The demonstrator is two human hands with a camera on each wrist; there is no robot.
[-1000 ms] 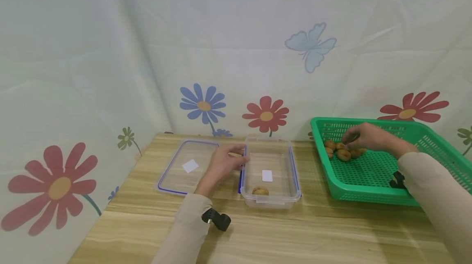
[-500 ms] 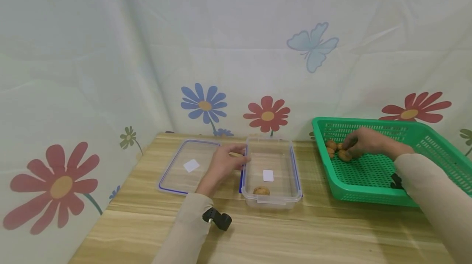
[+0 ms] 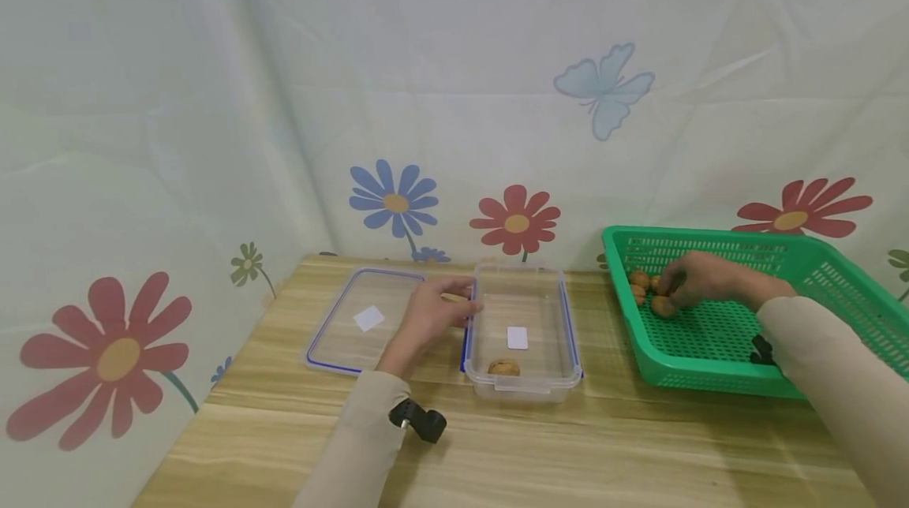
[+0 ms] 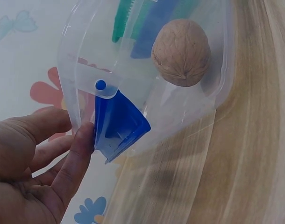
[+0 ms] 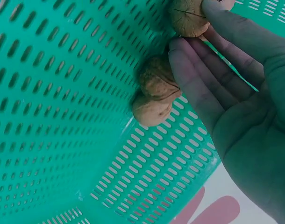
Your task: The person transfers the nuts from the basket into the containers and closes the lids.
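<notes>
My right hand (image 3: 699,281) reaches into the green basket (image 3: 710,379), at the right in the head view. Its thumb and fingers pinch a walnut (image 5: 188,18) low in the basket. More walnuts (image 5: 153,111) lie beside it against the basket wall. At the centre, my left hand (image 3: 435,309) touches the left side of a clear plastic container (image 3: 525,391) with fairly straight fingers, near a blue side clip (image 4: 119,126). A single walnut (image 3: 503,367) lies in the container's near left corner.
Left of the container, a clear lid (image 3: 332,350) with a blue seal lies flat on the wooden table (image 3: 540,453), partly behind the left hand. A white label (image 3: 517,338) shows in the container. A flower-print curtain (image 3: 454,98) hangs behind the table.
My right hand has come down slightly among the walnuts and now has one between its thumb and fingers, shifted slightly nearer. The left hand and the container have stayed in place.
</notes>
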